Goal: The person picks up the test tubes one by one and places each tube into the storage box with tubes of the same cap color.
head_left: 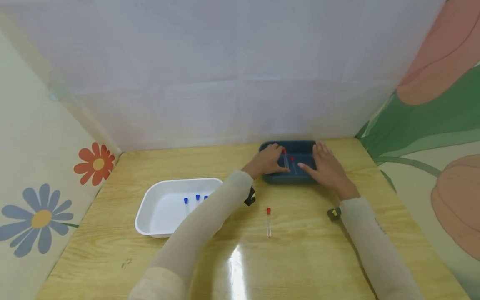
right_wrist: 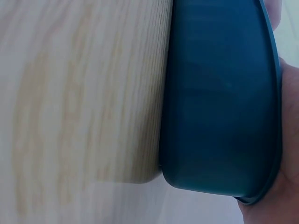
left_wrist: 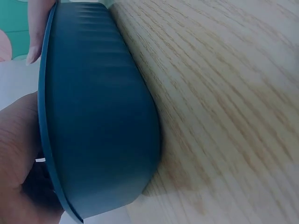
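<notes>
At the table's back stands a dark blue tray point(head_left: 290, 180), its walls filling much of both wrist views. My left hand point(head_left: 268, 160) reaches over its left end, thumb and fingers spread apart beside a red-capped tube point(head_left: 286, 160); whether they touch it is unclear. A second red-capped tube point(head_left: 293, 164) lies in the tray between the hands. At the right end my right hand point(head_left: 330, 166) rests along the rim, fingers fairly straight and thumb pointing inward. In the right wrist view its palm point(right_wrist: 290, 130) lies against the rim. A third red-capped tube point(head_left: 268, 223) lies on the table in front.
To the left stands a white tray point(head_left: 157, 208) holding blue-capped tubes point(head_left: 197, 197), partly hidden by the left sleeve point(head_left: 210, 216). A white sheet point(head_left: 225, 83) hangs behind the wooden table point(head_left: 300, 258). Walls with painted flowers flank both sides.
</notes>
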`<action>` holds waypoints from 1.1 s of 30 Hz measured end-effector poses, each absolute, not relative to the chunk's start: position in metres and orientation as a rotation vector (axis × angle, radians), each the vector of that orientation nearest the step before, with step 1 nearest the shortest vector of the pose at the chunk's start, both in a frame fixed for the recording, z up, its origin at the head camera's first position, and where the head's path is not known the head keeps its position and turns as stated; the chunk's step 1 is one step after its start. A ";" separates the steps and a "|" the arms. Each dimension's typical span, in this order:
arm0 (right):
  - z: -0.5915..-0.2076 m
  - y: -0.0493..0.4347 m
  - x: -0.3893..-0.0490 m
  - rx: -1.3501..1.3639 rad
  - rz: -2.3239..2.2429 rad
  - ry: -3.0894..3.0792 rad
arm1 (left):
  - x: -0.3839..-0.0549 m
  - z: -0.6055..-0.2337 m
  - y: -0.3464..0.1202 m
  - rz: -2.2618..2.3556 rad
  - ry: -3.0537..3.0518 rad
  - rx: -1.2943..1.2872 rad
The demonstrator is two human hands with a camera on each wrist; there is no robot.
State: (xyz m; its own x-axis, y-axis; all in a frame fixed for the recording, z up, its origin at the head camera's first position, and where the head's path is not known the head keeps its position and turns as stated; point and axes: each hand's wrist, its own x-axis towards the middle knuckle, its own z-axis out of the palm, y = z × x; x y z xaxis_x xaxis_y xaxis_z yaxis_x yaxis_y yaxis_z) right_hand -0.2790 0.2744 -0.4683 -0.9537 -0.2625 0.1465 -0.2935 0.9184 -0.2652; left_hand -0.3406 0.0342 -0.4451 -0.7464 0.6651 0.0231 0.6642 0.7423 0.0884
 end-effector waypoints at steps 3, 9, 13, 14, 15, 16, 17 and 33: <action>-0.467 0.274 -0.279 0.432 0.442 -2.982 | -0.341 -0.446 0.037 0.139 2.920 1.112; -0.466 0.273 -0.278 0.431 0.450 -2.997 | -0.340 -0.447 0.041 0.104 2.902 1.101; -0.466 0.272 -0.279 0.434 0.429 -2.981 | -0.340 -0.447 0.044 0.077 2.911 1.065; -0.466 0.272 -0.280 0.434 0.426 -2.976 | -0.340 -0.447 0.044 0.070 2.914 1.053; -0.465 0.272 -0.280 0.432 0.423 -2.972 | -0.340 -0.447 0.045 0.064 2.918 1.041; -0.465 0.272 -0.280 0.433 0.423 -2.970 | -0.340 -0.447 0.045 0.058 2.922 1.033; -0.465 0.272 -0.280 0.432 0.424 -2.972 | -0.340 -0.448 0.045 0.052 2.923 1.024; -0.461 0.270 -0.274 0.428 0.446 -2.986 | -0.336 -0.450 0.050 0.009 2.912 0.998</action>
